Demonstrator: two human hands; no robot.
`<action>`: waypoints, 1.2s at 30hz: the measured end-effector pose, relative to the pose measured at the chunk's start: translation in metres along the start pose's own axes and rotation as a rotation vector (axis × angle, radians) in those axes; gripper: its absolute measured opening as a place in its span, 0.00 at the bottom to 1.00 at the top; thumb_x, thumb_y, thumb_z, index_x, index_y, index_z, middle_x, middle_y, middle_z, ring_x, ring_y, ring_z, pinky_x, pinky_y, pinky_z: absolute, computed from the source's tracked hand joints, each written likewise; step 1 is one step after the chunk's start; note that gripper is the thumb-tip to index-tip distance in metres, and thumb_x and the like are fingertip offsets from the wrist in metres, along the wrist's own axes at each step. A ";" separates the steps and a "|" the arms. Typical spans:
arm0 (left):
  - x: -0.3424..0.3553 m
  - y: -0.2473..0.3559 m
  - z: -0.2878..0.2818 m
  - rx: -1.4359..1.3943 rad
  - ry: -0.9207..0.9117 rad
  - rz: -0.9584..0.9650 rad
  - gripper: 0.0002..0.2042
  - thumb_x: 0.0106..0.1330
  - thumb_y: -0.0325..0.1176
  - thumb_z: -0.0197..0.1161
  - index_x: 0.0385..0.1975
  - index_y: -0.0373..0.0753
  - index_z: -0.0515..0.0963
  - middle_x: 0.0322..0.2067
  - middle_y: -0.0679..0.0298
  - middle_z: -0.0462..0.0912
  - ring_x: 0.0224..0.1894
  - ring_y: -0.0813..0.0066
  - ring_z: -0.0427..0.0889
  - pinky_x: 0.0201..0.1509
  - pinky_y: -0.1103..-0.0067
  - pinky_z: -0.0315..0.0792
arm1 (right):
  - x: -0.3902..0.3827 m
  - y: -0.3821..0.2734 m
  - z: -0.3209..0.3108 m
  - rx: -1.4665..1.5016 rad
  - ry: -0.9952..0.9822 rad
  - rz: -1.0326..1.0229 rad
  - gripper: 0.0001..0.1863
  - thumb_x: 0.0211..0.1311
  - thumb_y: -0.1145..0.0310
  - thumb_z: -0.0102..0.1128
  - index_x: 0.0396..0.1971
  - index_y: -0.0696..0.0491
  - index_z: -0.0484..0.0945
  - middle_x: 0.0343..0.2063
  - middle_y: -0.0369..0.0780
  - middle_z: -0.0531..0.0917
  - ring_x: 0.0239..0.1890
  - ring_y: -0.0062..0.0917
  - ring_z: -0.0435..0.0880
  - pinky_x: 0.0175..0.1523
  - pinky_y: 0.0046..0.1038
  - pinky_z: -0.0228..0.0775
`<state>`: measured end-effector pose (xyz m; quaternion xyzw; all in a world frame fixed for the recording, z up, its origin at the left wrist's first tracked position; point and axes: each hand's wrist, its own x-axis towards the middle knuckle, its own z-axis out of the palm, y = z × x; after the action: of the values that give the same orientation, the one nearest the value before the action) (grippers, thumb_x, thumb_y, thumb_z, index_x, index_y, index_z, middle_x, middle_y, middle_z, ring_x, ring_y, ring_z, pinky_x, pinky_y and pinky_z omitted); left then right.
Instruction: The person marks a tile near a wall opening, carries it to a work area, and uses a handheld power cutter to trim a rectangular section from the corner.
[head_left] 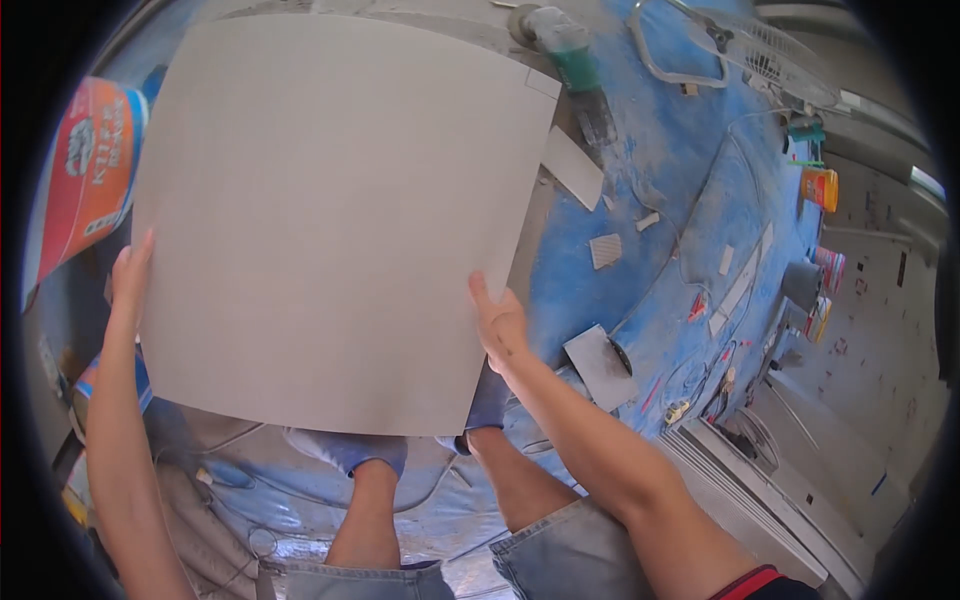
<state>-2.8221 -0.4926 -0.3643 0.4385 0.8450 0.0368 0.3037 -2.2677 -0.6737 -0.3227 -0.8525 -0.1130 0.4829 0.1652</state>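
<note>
A large pale grey tile (330, 220) fills the middle of the view, held up in front of my legs. My left hand (128, 278) grips its left edge, with the fingers hidden behind. On the right edge my right hand (500, 320) is closed, thumb on the face and fingers out of sight underneath. Thin lines mark off a small rectangle at the tile's far right corner. Just beyond that corner lies a green and grey angle grinder (575, 68), next to a narrow tile offcut (573, 168).
An orange and red bucket (92, 165) stands close on the left. Offcuts, a small tile piece (600, 366) and cables lie on the blue-covered floor (680, 180). A fan (765, 50) is at the far right. Stacked tiles (745, 500) sit near my right arm.
</note>
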 end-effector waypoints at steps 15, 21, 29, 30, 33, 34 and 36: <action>0.029 0.046 0.016 -0.169 -0.171 -0.027 0.39 0.64 0.67 0.55 0.44 0.26 0.78 0.40 0.62 0.81 0.41 0.76 0.77 0.48 0.78 0.70 | 0.028 0.002 -0.010 -0.335 -0.153 -0.362 0.29 0.60 0.47 0.64 0.36 0.65 0.81 0.38 0.58 0.83 0.42 0.52 0.82 0.45 0.41 0.74; 0.031 0.044 0.027 0.564 0.193 0.185 0.36 0.69 0.60 0.53 0.52 0.23 0.70 0.54 0.46 0.75 0.56 0.52 0.73 0.62 0.65 0.64 | 0.041 -0.062 -0.053 -0.830 -0.316 -0.344 0.27 0.63 0.47 0.59 0.35 0.62 0.81 0.36 0.56 0.83 0.41 0.53 0.81 0.47 0.42 0.74; -0.060 0.239 0.181 0.314 0.682 0.504 0.37 0.72 0.53 0.48 0.68 0.26 0.54 0.69 0.40 0.52 0.74 0.45 0.47 0.76 0.58 0.41 | 0.226 -0.226 -0.134 -0.616 0.754 -1.354 0.22 0.51 0.61 0.65 0.43 0.60 0.76 0.35 0.53 0.81 0.41 0.51 0.79 0.48 0.40 0.72; -0.061 0.235 0.179 0.340 0.686 0.505 0.37 0.72 0.53 0.47 0.68 0.26 0.54 0.69 0.40 0.52 0.73 0.46 0.48 0.75 0.58 0.42 | 0.234 -0.238 -0.131 -0.592 0.771 -1.350 0.22 0.51 0.61 0.65 0.43 0.60 0.76 0.35 0.53 0.81 0.41 0.51 0.79 0.48 0.40 0.72; -0.058 0.239 0.182 0.363 0.697 0.504 0.36 0.72 0.53 0.48 0.68 0.27 0.55 0.69 0.42 0.53 0.73 0.47 0.50 0.75 0.58 0.45 | 0.245 -0.254 -0.132 -0.329 0.124 -0.710 0.27 0.37 0.64 0.71 0.43 0.57 0.78 0.34 0.48 0.83 0.38 0.42 0.81 0.44 0.37 0.72; -0.060 0.240 0.187 0.356 0.686 0.496 0.36 0.72 0.53 0.49 0.68 0.28 0.55 0.70 0.42 0.53 0.73 0.47 0.51 0.74 0.58 0.47 | 0.245 -0.250 -0.133 -0.327 0.145 -0.685 0.27 0.37 0.64 0.71 0.43 0.57 0.78 0.34 0.48 0.83 0.38 0.42 0.81 0.44 0.37 0.72; -0.056 0.233 0.187 0.369 0.731 0.528 0.35 0.72 0.52 0.50 0.68 0.28 0.56 0.69 0.43 0.55 0.72 0.47 0.53 0.73 0.58 0.49 | 0.244 -0.245 -0.140 -0.190 0.034 -0.635 0.24 0.35 0.65 0.72 0.38 0.57 0.79 0.32 0.45 0.83 0.34 0.36 0.81 0.42 0.35 0.72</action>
<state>-2.5286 -0.4313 -0.4130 0.6428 0.7488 0.1138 -0.1152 -2.0312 -0.3863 -0.3518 -0.7943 -0.4147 0.3801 0.2293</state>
